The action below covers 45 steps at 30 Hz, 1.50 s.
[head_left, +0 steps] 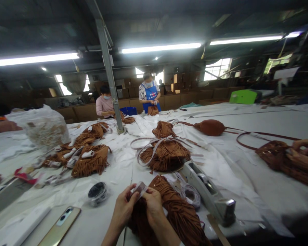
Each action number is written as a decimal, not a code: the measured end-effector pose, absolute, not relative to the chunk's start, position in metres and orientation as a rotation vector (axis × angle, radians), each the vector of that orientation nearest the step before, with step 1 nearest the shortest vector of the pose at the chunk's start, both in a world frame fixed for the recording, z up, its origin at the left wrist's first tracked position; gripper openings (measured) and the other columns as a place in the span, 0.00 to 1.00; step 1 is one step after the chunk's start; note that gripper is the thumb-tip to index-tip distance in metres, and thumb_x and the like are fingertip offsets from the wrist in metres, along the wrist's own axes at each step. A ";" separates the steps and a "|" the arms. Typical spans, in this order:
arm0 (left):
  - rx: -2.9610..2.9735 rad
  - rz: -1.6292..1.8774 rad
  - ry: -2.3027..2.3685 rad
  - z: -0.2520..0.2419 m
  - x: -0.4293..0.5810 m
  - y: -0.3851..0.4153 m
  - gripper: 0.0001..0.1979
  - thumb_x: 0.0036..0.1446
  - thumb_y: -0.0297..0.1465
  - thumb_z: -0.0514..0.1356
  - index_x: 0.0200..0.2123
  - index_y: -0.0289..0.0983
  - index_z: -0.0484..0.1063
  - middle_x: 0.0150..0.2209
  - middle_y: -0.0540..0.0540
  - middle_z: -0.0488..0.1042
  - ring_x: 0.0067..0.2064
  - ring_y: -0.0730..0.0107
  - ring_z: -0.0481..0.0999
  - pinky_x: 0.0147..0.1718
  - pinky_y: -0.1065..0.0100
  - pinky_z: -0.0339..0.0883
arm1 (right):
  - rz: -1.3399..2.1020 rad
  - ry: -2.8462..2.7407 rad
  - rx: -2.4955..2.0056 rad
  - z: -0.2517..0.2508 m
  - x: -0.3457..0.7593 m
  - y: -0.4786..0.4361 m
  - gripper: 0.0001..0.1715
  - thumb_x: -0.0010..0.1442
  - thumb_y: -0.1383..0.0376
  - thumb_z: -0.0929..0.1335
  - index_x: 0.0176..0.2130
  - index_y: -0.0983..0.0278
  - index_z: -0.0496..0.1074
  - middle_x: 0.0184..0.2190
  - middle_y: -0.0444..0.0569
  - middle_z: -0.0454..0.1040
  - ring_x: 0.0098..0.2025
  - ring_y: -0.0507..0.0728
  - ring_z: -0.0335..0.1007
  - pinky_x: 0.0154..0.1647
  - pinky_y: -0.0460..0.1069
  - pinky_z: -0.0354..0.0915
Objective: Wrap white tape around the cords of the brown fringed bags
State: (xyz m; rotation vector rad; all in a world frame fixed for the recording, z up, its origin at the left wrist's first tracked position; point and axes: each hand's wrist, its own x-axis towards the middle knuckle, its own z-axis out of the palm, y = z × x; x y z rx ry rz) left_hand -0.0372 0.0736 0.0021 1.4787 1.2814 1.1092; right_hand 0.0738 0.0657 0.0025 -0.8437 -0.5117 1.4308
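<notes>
Between the fingertips of my left hand [125, 206] and my right hand [153, 204] is a small translucent plastic piece [140, 188], pinched from both sides. Under my hands lies dark brown suede-like material [141, 222], partly hidden by them. A brown fringed bag [179, 212] rests just to the right, against my right wrist. Beyond it are a coil of pale wrapped strap [191, 195] and a grey tape dispenser [210, 194]. Left of my left hand sits a black roll in clear plastic [97, 192].
More fringed bags [166, 155] and a pile of them [91, 160] cover the white table [236, 164]. A phone [60, 227] lies front left, near a clear sack [46, 128]. A metal post [109, 75] rises behind. At right, a co-worker's hands [304, 153] touch a brown bag; two people stand opposite.
</notes>
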 end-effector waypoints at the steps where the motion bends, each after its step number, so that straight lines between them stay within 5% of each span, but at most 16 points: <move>1: 1.494 1.090 1.268 0.001 -0.038 0.074 0.28 0.51 0.45 0.61 0.49 0.30 0.71 0.23 0.51 0.68 0.26 0.68 0.68 0.26 0.70 0.62 | 1.457 -0.501 -0.814 0.003 0.075 0.065 0.16 0.36 0.62 0.76 0.27 0.69 0.76 0.20 0.48 0.75 0.22 0.53 0.69 0.27 0.47 0.65; 6: 1.619 1.044 1.209 -0.003 -0.042 0.071 0.21 0.57 0.43 0.55 0.49 0.36 0.68 0.40 0.42 0.77 0.41 0.59 0.76 0.43 0.64 0.66 | 1.556 -0.490 -0.682 0.005 0.085 0.058 0.14 0.37 0.67 0.76 0.28 0.70 0.77 0.23 0.49 0.76 0.25 0.52 0.70 0.29 0.45 0.64; 11: 1.750 1.042 1.097 -0.002 -0.043 0.067 0.16 0.61 0.41 0.51 0.48 0.40 0.65 0.43 0.44 0.76 0.45 0.59 0.75 0.45 0.64 0.65 | 1.623 -0.442 -0.551 0.008 0.084 0.050 0.14 0.39 0.71 0.74 0.32 0.69 0.77 0.28 0.50 0.77 0.30 0.53 0.72 0.33 0.45 0.66; 17: 1.729 1.124 1.154 -0.003 -0.046 0.064 0.14 0.62 0.42 0.50 0.43 0.39 0.63 0.27 0.51 0.72 0.29 0.66 0.72 0.30 0.69 0.64 | 1.718 -0.297 -0.463 0.011 0.075 0.049 0.18 0.39 0.73 0.75 0.35 0.71 0.76 0.29 0.49 0.77 0.28 0.48 0.71 0.32 0.41 0.66; 24: 1.618 1.301 1.258 -0.007 -0.049 0.072 0.17 0.59 0.46 0.52 0.30 0.39 0.66 0.25 0.51 0.68 0.29 0.66 0.69 0.29 0.69 0.64 | 1.607 -0.392 -0.695 0.023 0.079 0.050 0.27 0.35 0.66 0.80 0.34 0.68 0.70 0.25 0.47 0.76 0.27 0.52 0.74 0.31 0.46 0.69; 30: 1.689 1.159 1.192 0.001 -0.047 0.070 0.14 0.61 0.43 0.52 0.33 0.38 0.65 0.23 0.53 0.68 0.24 0.70 0.66 0.25 0.72 0.60 | 1.492 -0.535 -0.854 0.022 0.082 0.058 0.36 0.35 0.58 0.80 0.39 0.66 0.63 0.19 0.40 0.72 0.17 0.48 0.65 0.19 0.41 0.59; 37: 1.779 0.908 1.137 0.011 -0.042 0.066 0.19 0.63 0.45 0.46 0.43 0.38 0.67 0.26 0.49 0.74 0.28 0.66 0.73 0.28 0.70 0.64 | 1.515 -0.310 -0.770 0.024 0.083 0.054 0.42 0.35 0.64 0.78 0.45 0.63 0.57 0.19 0.35 0.68 0.17 0.45 0.61 0.17 0.38 0.51; 42: 1.615 1.063 1.224 0.004 -0.048 0.075 0.26 0.59 0.50 0.50 0.47 0.34 0.69 0.38 0.42 0.76 0.40 0.59 0.74 0.39 0.66 0.67 | 1.517 -0.386 -0.782 0.026 0.080 0.055 0.36 0.40 0.62 0.77 0.44 0.63 0.59 0.22 0.38 0.70 0.20 0.47 0.65 0.20 0.40 0.57; 45: 1.418 1.083 1.246 0.003 -0.054 0.078 0.30 0.58 0.51 0.50 0.50 0.33 0.68 0.31 0.46 0.74 0.32 0.63 0.73 0.32 0.67 0.67 | 1.291 -0.844 -1.029 0.033 0.097 0.058 0.21 0.48 0.57 0.73 0.38 0.65 0.67 0.21 0.43 0.72 0.19 0.51 0.66 0.20 0.44 0.59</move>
